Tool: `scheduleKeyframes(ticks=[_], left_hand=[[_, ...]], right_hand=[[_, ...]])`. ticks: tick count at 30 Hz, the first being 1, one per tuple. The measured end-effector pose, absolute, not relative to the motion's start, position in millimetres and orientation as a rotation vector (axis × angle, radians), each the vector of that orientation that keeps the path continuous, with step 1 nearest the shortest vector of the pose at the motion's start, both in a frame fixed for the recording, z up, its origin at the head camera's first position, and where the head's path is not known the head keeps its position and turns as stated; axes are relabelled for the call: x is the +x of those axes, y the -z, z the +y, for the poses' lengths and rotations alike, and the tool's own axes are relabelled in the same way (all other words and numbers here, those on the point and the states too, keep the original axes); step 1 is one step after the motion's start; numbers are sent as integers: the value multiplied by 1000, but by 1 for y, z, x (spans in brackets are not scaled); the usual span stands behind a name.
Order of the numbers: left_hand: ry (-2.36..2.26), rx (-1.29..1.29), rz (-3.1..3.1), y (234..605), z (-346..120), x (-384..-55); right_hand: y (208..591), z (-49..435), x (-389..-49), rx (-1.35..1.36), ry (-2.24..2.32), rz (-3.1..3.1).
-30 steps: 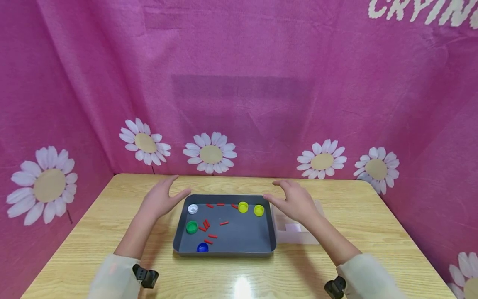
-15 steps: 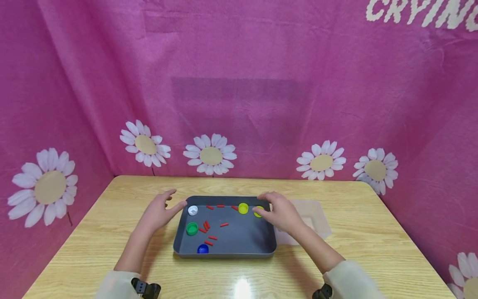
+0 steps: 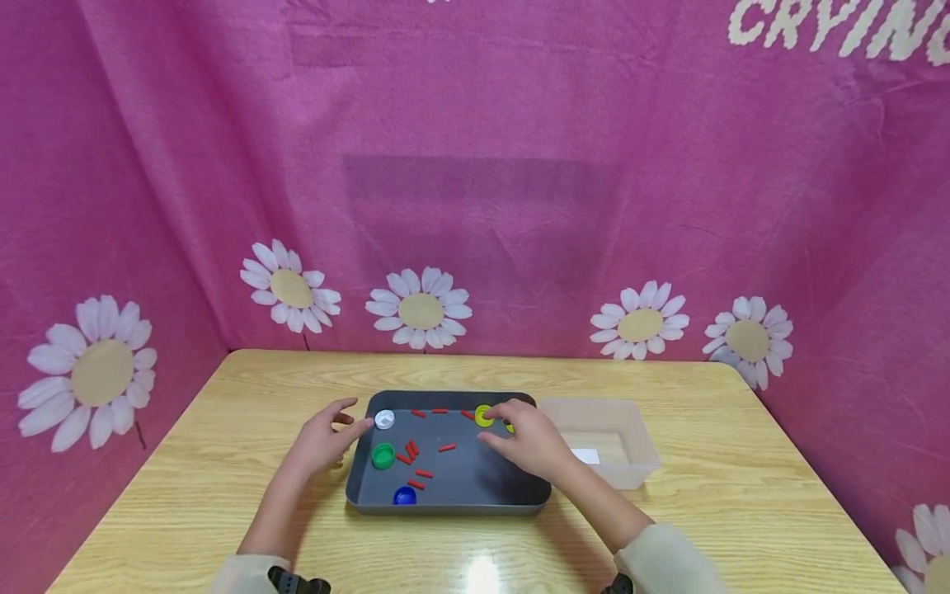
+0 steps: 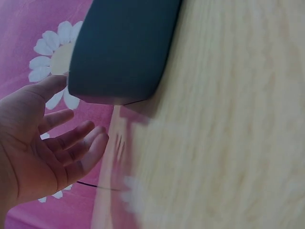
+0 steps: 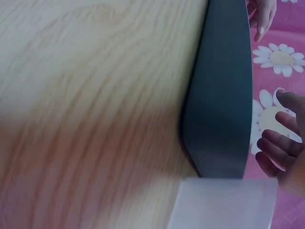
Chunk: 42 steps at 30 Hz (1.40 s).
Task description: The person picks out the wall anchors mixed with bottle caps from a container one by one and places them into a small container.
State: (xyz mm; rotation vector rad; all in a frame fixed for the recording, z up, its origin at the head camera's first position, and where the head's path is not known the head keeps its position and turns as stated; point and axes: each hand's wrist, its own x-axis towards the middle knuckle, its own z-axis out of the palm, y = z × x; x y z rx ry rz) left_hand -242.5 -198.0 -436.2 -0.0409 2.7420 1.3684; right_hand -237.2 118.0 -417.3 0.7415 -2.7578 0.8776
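A dark grey tray (image 3: 486, 487) lies on the table, holding several short red sticks (image 3: 447, 448) and small round caps. At its left side are a white cap (image 3: 384, 420), a green cap (image 3: 383, 456) and a blue cap (image 3: 404, 496). My left hand (image 3: 319, 439) hovers at the tray's left edge, thumb near the white cap, holding nothing. Over the tray's right part is my right hand (image 3: 529, 441), fingers relaxed and apart. Its fingertips overlap one yellow cap (image 3: 481, 419) in the head view and partly hide a second yellow cap (image 3: 510, 428).
A translucent plastic bin (image 3: 646, 437) with a white label stands against the tray's right side. The wooden table (image 3: 712, 495) meets a pink cloth backdrop (image 3: 482, 231) with daisies behind and at both sides.
My right hand has moved left from above the bin to over the yellow caps in the tray. My left hand has shifted slightly down. The caps and sticks have stayed put.
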Motion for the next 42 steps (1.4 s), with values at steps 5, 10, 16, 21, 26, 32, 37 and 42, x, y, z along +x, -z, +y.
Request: scheduleKeyframes(ticks=[5,10,16,21,26,32,37,42], left_hand=[[-1463,-65,2668,443,-194,-243],[-1472,-55,2679,447,-191,-242],[-1448,-73,2708,447,-189,-240],[-1474,-81,2719,450,-188,-240],[-1489,-70,2743,452,-186,-240],[-1483,-72,2761,454,-185,-240],[-1493,-67,2770,456,-186,-239],[-1506,-80,2768,456,-186,-238]], right_hand=[[423,107,-237,784,-910,-2804],[430,93,-239,818,-932,-2851],[440,80,-245,849,-874,-2885],[445,72,-249,853,-868,-2906],[451,68,-251,848,-853,-2902],[458,67,-253,818,-828,-2907],[462,65,-255,777,-824,-2927],[461,64,-256,786,-868,-2915]])
